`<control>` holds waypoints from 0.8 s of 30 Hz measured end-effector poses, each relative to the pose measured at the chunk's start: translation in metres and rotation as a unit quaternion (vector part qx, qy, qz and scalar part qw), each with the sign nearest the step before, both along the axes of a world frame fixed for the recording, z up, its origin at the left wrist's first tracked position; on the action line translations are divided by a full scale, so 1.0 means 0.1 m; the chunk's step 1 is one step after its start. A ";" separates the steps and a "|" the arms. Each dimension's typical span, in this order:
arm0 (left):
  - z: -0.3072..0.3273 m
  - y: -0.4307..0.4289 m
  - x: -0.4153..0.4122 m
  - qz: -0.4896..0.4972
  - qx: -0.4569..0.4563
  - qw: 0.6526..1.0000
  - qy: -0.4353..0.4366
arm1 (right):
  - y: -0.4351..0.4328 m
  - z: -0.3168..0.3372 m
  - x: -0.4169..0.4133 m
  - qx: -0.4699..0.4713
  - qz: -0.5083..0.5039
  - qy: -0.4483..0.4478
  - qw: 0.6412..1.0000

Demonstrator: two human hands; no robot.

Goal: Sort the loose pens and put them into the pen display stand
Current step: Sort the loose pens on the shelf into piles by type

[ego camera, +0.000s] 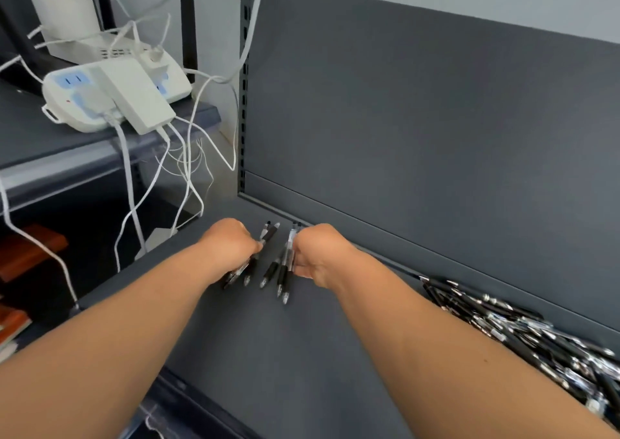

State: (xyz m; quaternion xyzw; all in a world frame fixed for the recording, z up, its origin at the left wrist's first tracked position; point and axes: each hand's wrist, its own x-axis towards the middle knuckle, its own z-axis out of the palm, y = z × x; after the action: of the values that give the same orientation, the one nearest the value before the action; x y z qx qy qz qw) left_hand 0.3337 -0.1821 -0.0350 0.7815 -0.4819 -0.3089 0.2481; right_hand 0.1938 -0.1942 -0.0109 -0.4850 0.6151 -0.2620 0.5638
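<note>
1. Shelf [302, 354], dark grey, filling the centre and bottom of the frame. My work surface. I judge it best to tap the pen tips against it so that each bundle sits flush before I carry it off.
2. My left hand [231, 244], centre frame, fingers curled round the left bundle of pens [268, 234].
3. My right hand [318, 254], just beside it, gripping the right bundle of pens [283, 270]. The tips fan out toward me. I should keep all the tips pointing one way and not let the two bundles mix.
4. Pen display stand: not in view, so I must look for it before moving.

Surroundings:
5. Back panel [436, 119], upper right, upright, close behind my knuckles.
6. Pile of loose pens [536, 338], lower right, unsorted, just beside my right forearm. A careless sweep of that arm could scatter it.
7. Power strip [110, 96], upper left, on a neighbouring shelf.
8. White cables [188, 156], hanging left of centre, apart from my hands.
</note>
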 end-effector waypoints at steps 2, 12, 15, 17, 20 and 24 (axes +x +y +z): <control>0.00 0.01 0.03 -0.019 -0.003 1.000 -0.019 | 0.01 0.03 -0.05 -0.013 0.009 0.015 1.000; -0.04 0.11 0.06 -0.072 0.034 0.970 -0.231 | 0.20 -0.03 -0.16 -0.131 0.128 0.293 0.938; -0.06 0.15 0.05 -0.078 0.037 0.961 -0.263 | 0.27 -0.11 -0.21 -0.158 0.187 0.383 0.891; -0.07 0.17 0.02 -0.086 0.040 0.957 -0.274 | 0.31 -0.18 -0.25 -0.176 0.209 0.428 0.861; -0.06 0.21 -0.03 -0.100 0.041 0.955 -0.275 | 0.35 -0.22 -0.33 -0.209 0.225 0.481 0.821; -0.07 0.26 -0.09 -0.106 0.013 0.957 -0.269 | 0.40 -0.25 -0.45 -0.246 0.228 0.514 0.789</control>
State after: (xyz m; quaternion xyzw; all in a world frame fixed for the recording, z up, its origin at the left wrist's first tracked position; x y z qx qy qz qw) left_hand 0.3248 -0.1565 -0.0418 0.7832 -0.6069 -0.1183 0.0651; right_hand 0.1491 -0.1545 -0.0360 -0.7963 0.6006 0.0200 0.0693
